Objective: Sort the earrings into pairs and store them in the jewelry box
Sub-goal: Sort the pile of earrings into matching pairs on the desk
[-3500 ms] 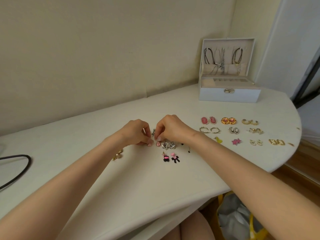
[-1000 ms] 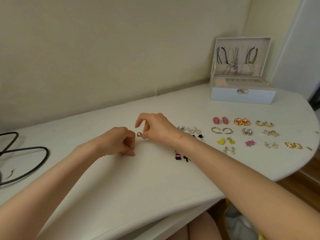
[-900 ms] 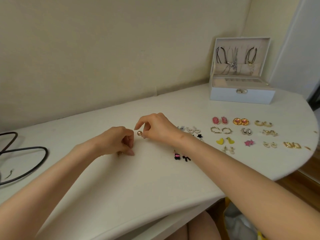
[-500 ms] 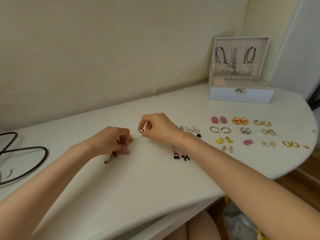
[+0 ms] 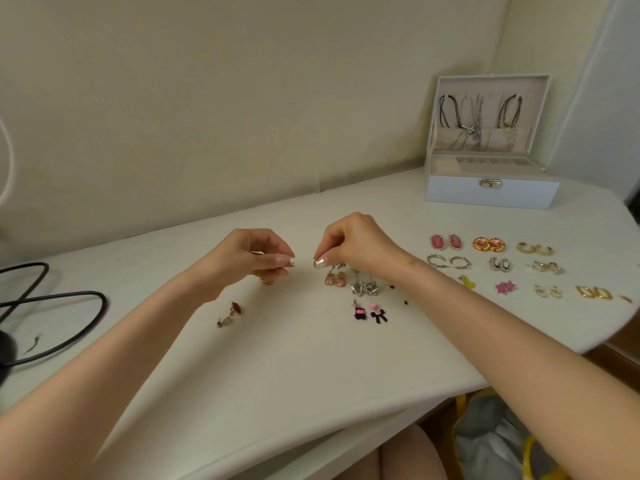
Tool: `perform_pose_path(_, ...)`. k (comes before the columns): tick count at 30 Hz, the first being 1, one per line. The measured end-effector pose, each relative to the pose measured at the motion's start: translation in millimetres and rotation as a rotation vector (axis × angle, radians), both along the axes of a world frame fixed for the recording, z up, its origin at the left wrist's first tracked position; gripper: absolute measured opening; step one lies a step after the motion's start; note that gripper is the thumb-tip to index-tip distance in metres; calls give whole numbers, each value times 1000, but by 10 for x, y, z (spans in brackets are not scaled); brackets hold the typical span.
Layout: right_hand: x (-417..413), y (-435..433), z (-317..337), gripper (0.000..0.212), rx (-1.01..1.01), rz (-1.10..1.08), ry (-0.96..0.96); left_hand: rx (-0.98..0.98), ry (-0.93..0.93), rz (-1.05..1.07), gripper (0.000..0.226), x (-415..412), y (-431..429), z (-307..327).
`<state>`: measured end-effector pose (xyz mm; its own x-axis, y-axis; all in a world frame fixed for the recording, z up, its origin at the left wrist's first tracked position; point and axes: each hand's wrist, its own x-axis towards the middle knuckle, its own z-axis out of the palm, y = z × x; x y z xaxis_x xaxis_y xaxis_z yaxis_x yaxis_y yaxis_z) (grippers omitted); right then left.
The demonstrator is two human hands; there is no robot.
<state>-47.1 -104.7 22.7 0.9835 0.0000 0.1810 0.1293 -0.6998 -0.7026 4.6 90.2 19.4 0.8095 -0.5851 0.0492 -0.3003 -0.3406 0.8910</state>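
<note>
My right hand (image 5: 356, 242) pinches a small pearl-like earring (image 5: 318, 263) just above the table. My left hand (image 5: 249, 259) pinches another small gold earring (image 5: 290, 264) facing it, a short gap between the two. Under my left hand lies a gold piece (image 5: 265, 280). Loose dark-red and gold earrings (image 5: 231, 313) lie to the lower left. Paired earrings (image 5: 485, 244) lie in rows at the right. The white jewelry box (image 5: 491, 188) stands open at the back right.
Pink glitter studs (image 5: 334, 280), silver star earrings (image 5: 363, 288) and black-and-pink bow earrings (image 5: 370, 312) lie below my right hand. A black cable (image 5: 65, 299) loops at the left. The table's curved edge (image 5: 588, 348) runs at the right, a yellow bag (image 5: 502, 441) below it.
My left hand has lifted off the table holding a small earring and left the dark-red pieces behind. My right hand still holds the pearl earring, now lowered slightly.
</note>
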Motion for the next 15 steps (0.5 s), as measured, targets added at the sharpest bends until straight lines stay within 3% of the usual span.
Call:
perform_pose_path(11, -106, -133, 3, 10, -60, 43, 102, 89, 36, -100, 10, -67, -216, -59)
perform_pose_path(15, -95, -115, -11, 7, -156, 64, 175, 227, -137, -140, 9, -98, -297, -103)
